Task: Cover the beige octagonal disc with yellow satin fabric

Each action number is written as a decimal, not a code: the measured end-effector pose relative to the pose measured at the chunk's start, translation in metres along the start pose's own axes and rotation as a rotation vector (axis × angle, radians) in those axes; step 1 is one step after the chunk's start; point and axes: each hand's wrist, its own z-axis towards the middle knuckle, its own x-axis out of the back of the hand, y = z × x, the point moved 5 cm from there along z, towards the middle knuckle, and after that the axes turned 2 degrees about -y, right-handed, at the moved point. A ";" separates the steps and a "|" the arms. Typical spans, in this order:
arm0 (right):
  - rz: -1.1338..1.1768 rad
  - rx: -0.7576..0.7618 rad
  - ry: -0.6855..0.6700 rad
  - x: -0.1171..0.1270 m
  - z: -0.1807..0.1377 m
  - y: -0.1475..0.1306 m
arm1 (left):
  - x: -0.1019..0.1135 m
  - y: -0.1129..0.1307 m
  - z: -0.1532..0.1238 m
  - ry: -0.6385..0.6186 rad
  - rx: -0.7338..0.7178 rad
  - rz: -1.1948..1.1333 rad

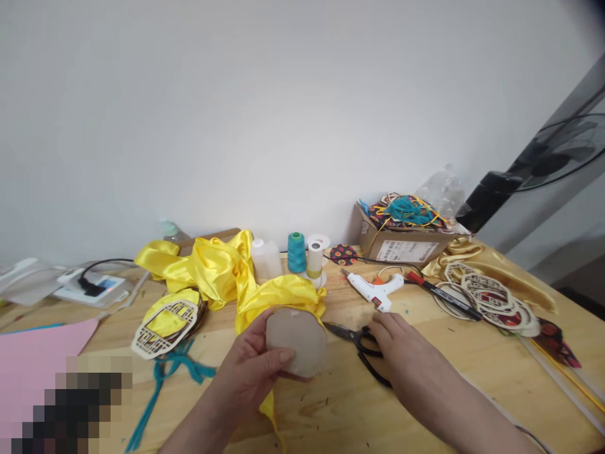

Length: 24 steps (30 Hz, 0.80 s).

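My left hand is closed round a tan cardboard piece with rounded corners, holding it upright with the thumb across its lower edge. Yellow satin fabric is draped behind and over the top of that piece and hangs down below my hand. My right hand lies palm down on the handles of black scissors, whose blades point left toward the cardboard. The fingers are curled over the handles. A white hot glue gun lies just beyond my right hand.
On the wooden table: a teal thread cone, a white spool, a cardboard box of scraps, laser-cut wooden frames, another frame with yellow fabric, teal cord, pink paper, a fan at right.
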 end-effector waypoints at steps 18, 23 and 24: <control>1.193 -0.079 -0.068 0.006 0.032 -0.054 | 0.001 -0.008 -0.001 0.058 0.015 0.096; 1.208 -0.101 0.006 0.008 0.029 -0.050 | -0.002 -0.008 -0.002 0.124 0.005 0.107; 1.200 -0.099 0.019 0.007 0.029 -0.050 | -0.002 -0.008 -0.002 0.127 0.006 0.113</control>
